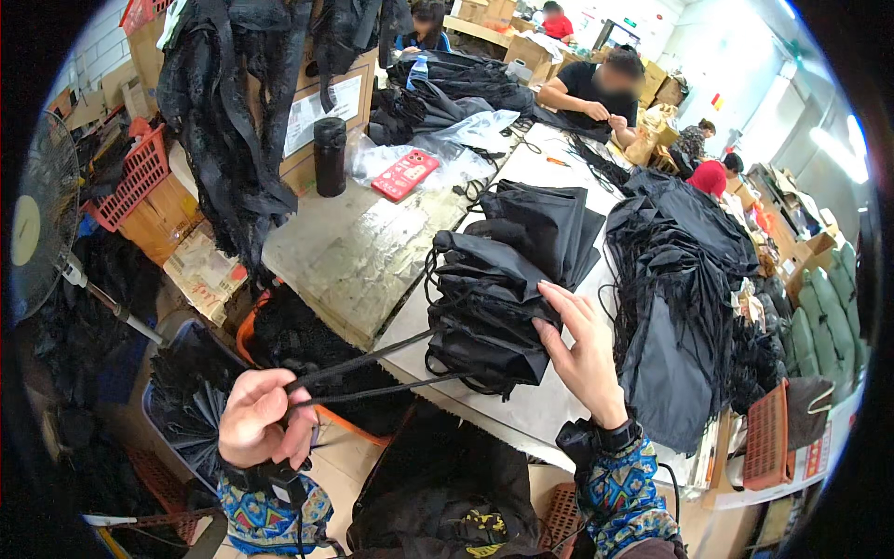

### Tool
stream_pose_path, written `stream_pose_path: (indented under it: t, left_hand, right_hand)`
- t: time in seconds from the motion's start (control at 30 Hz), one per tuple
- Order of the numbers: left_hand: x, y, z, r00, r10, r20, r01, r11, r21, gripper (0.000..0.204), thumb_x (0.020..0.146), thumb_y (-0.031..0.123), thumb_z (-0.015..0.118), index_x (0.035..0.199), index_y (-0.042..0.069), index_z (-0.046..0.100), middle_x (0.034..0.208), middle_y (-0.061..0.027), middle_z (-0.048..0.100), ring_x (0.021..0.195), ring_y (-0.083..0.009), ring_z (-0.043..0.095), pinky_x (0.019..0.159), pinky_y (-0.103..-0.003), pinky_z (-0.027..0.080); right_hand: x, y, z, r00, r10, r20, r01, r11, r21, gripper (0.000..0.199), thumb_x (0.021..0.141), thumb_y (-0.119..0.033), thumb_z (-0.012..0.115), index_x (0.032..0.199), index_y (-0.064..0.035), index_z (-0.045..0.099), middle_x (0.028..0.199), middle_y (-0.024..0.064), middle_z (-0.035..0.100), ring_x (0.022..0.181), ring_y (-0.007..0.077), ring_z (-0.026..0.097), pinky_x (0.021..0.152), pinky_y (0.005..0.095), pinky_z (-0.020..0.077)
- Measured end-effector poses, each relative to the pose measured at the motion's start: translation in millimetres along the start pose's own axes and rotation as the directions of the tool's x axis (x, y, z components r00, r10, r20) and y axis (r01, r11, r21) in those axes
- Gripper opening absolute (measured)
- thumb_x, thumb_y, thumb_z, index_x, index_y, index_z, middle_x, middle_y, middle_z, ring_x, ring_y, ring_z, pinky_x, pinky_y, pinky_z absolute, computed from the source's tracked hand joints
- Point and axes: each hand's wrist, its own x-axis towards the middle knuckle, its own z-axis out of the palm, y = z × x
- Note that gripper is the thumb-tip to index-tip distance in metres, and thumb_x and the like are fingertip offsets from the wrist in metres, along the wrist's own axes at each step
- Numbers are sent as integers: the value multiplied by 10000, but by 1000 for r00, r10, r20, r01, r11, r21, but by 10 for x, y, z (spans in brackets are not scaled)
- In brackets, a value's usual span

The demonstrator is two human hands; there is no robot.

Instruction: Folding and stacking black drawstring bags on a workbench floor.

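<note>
A stack of black drawstring bags (489,307) lies on the white table in front of me, with loose cord loops along its left side. Two black cords (400,344) run taut from the stack down to my left hand (262,416), whose fingers are closed around their ends. My right hand (583,349) rests against the stack's right side, its fingers stretched out and its thumb apart from them. Just behind, more folded black bags (545,219) touch the stack. To the right lies a large heap of black bags (678,307) with hanging cords.
A red phone (405,175), a black bottle (330,156) and clear plastic stand on the worn tabletop (345,279). Black material (228,102) hangs at left near a fan (42,214). Across the table sits a co-worker (596,93). A red basket (769,433) is at right.
</note>
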Motion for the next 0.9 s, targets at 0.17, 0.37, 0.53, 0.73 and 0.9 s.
stream_pose_path:
  t: [0.17, 0.37, 0.53, 0.73, 0.9]
  left_hand:
    - [-233, -79, 186, 952, -72, -296, 150, 956, 250, 327, 944, 247, 575, 928, -79, 599, 701, -139, 613, 505, -203, 588, 475, -326, 497]
    - [-120, -508, 615, 937, -292, 193, 67, 689, 721, 198, 951, 137, 561, 956, -51, 622, 739, -121, 621, 720, -228, 636, 652, -309, 493]
    - [-84, -948, 653, 854, -257, 452, -311, 444, 840, 183, 925, 172, 611, 942, -6, 648, 801, -117, 622, 748, -266, 617, 667, -335, 488]
    - [101, -1060, 168, 943, -329, -52, 329, 944, -12, 351, 995, 299, 514, 1093, -24, 609, 978, -87, 665, 872, -150, 626, 776, -274, 509]
    - [423, -1148, 476, 902, -416, -111, 431, 871, 237, 360, 971, 296, 563, 1147, -15, 601, 994, -15, 648, 907, -70, 576, 775, -228, 479]
  right_hand:
    - [-287, -140, 58, 955, 102, -280, -67, 989, 132, 166, 826, -42, 668, 988, -3, 663, 883, 129, 669, 788, 275, 629, 726, 333, 503]
    - [-956, -490, 559, 856, 198, 478, -502, 540, 676, 313, 941, -140, 565, 1209, 20, 550, 1111, 168, 631, 955, 264, 650, 864, 343, 498]
    - [-818, -691, 513, 607, -43, 793, -715, -466, 522, 433, 1008, -234, 470, 1345, 30, 404, 1046, 86, 582, 931, 190, 582, 862, 336, 465]
    - [-915, -716, 514, 681, 63, 730, -718, -141, 682, 267, 1004, -197, 485, 1182, -10, 552, 880, 34, 594, 841, 123, 551, 748, 292, 468]
    - [-944, -896, 672, 918, -29, 395, -96, 951, 293, 193, 855, -110, 653, 1020, -15, 625, 969, 104, 636, 918, 280, 578, 822, 351, 473]
